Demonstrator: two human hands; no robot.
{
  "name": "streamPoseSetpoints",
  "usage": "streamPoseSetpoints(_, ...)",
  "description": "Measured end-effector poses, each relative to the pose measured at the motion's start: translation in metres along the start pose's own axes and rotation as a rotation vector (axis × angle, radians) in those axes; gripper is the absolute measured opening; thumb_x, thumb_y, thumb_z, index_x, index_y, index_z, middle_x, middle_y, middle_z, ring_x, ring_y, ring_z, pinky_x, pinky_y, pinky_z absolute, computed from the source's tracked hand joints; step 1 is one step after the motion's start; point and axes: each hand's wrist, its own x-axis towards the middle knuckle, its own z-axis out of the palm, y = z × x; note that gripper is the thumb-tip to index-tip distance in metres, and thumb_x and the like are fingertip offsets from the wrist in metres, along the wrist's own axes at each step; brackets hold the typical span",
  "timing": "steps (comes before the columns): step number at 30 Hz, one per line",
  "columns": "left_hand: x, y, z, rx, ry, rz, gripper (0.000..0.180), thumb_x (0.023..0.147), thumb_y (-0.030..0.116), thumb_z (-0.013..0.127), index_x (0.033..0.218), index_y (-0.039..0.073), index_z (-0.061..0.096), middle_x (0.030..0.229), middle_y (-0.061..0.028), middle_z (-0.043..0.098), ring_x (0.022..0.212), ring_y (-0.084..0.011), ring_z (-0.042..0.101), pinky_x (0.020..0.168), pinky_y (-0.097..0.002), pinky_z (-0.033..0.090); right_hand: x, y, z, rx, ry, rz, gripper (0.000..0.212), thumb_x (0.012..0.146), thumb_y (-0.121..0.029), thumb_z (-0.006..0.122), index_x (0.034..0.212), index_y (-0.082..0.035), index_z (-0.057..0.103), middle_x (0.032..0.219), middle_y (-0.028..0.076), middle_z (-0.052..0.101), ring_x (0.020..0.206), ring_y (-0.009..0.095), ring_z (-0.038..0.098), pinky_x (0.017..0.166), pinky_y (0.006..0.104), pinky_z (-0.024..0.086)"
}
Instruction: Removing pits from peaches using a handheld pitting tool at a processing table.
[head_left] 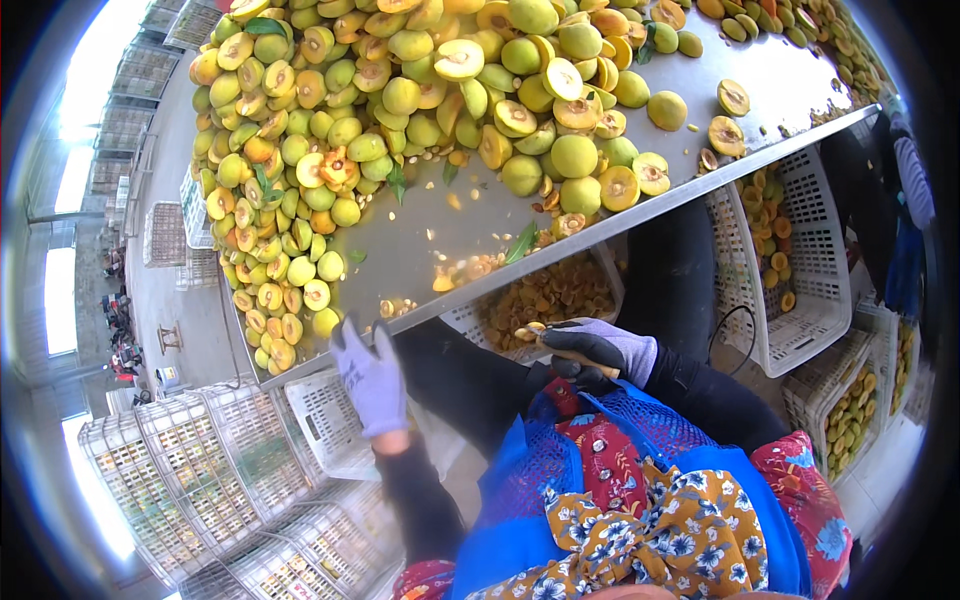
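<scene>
My left hand (368, 378), in a lavender glove, is over the near left edge of the metal table (420, 225). Its fingers are spread and slightly blurred, with nothing in them. In front of my body, my right hand (600, 350), in a lavender and dark grey glove, is closed around a small wooden-handled tool (583, 364). The tool's tip, by a yellowish-brown bit, is too small to make out. A large heap of yellow-green stone fruit (400, 95), many cut in half, covers the far part of the table. Pits and scraps (465, 268) lie near its front edge.
Under the table edge stands a crate of brownish scraps (550, 300). At right are a white crate with fruit halves (800, 250) and another fruit-filled crate (850, 410). Stacked crates (200, 450) stand at lower left. A striped sleeve (912, 180) shows at the far right.
</scene>
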Motion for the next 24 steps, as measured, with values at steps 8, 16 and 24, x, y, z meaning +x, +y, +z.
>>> streamPoseSetpoints(8,0.105,0.166,0.098,0.028,-0.383,0.617,0.063,0.085,0.037,0.063,0.139,0.010,0.044,0.124,-0.0272,0.053,0.103,-0.0443,0.060,0.088,-0.0482,0.049,-0.004,0.000,0.006,-0.890,0.024,-0.545,0.036,0.100,-0.039,0.051,0.118,-0.009,0.056,0.074,0.001,0.058,0.056,0.006,0.053,0.051,0.0231,0.042)
streamPoseSetpoints(16,0.091,0.094,0.067,-1.174,-0.973,-0.013,0.058,0.087,0.031,0.056,0.136,0.002,0.042,0.105,-0.0159,0.064,0.086,-0.0226,0.066,0.062,-0.0297,0.053,-0.030,-0.002,0.002,-0.093,0.071,-0.211,0.042,0.102,-0.044,0.044,0.109,-0.006,0.059,0.063,0.000,0.051,0.042,0.005,0.043,0.039,0.0195,0.034)
streamPoseSetpoints(24,-0.023,0.071,0.054,-1.558,-0.827,-0.130,0.064,0.082,0.011,0.068,0.139,0.005,0.038,0.116,-0.0134,0.060,0.102,-0.0217,0.062,0.083,-0.0299,0.055,-0.025,-0.011,0.039,-0.044,-0.005,-0.190,0.042,0.103,-0.040,0.043,0.099,-0.001,0.059,0.060,0.003,0.051,0.039,0.008,0.044,0.037,0.0213,0.035)
